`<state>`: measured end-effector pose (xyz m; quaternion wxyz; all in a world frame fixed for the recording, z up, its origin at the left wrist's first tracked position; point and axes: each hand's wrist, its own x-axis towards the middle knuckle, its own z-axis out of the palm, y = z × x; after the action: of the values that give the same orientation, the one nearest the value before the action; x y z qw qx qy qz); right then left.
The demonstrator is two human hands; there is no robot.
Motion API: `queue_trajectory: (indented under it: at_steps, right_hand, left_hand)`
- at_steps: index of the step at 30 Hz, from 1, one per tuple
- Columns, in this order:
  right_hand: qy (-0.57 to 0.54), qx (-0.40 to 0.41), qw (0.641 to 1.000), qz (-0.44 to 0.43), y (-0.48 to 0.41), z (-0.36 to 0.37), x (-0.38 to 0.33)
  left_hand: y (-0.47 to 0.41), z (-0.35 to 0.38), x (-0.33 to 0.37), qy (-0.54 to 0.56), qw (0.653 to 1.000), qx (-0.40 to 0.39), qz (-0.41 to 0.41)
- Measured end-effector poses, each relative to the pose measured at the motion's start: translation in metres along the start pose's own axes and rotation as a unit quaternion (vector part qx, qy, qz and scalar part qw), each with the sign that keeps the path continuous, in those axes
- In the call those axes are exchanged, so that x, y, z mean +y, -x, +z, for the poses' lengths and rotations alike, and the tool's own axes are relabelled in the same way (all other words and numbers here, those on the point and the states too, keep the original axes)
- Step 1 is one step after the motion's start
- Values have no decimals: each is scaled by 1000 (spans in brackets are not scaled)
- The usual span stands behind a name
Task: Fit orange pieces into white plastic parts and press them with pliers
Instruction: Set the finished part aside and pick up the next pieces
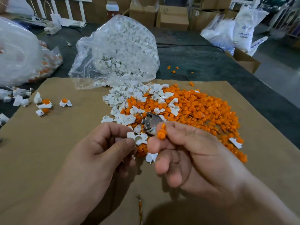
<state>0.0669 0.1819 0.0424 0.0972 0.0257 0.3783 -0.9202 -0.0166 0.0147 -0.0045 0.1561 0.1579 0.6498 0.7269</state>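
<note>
Cardboard sheet (65, 143) — heaped orange pieces (203, 111), white parts (123, 101)

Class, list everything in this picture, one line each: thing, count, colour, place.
Clear bag of white parts: one, transparent, behind the piles.
Loose white parts: many, white, cardboard centre.
Orange pieces: a heap, orange, right of centre.
Fitted parts: a few, white with orange, left.
Pliers: one, grey metal, beyond the right fingers.
Cardboard sheet: one, brown, under the piles.
Cardboard boxes: several, brown, background.
Left hand: one, pinches a white part.
Right hand: one, pinches an orange piece.
</note>
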Motion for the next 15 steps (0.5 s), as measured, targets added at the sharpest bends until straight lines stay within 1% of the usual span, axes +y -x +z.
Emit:
queue_trajectory:
  at_steps: [3, 6, 9, 12, 15]
  right_hand:
    - [-21, 4, 1000, 18, 0, 0, 0]
    - [0, 1, 1000, 19, -1, -1, 1]
    - [-4, 18, 1000, 18, -3, -2, 5]
    - [-16, 16, 1000, 9, -4, -6, 6]
    - [24, 12, 999, -23, -4, -6, 8]
  left_hand:
    - [0, 1, 3, -6, 1000, -4, 6]
    - [1, 1, 4, -14, 1000, -6, 12]
    - [1, 3, 2, -11, 1000, 0, 5]
    - [2, 3, 2, -4, 1000, -2, 0]
    - [3, 2, 3, -4, 1000, -11, -3]
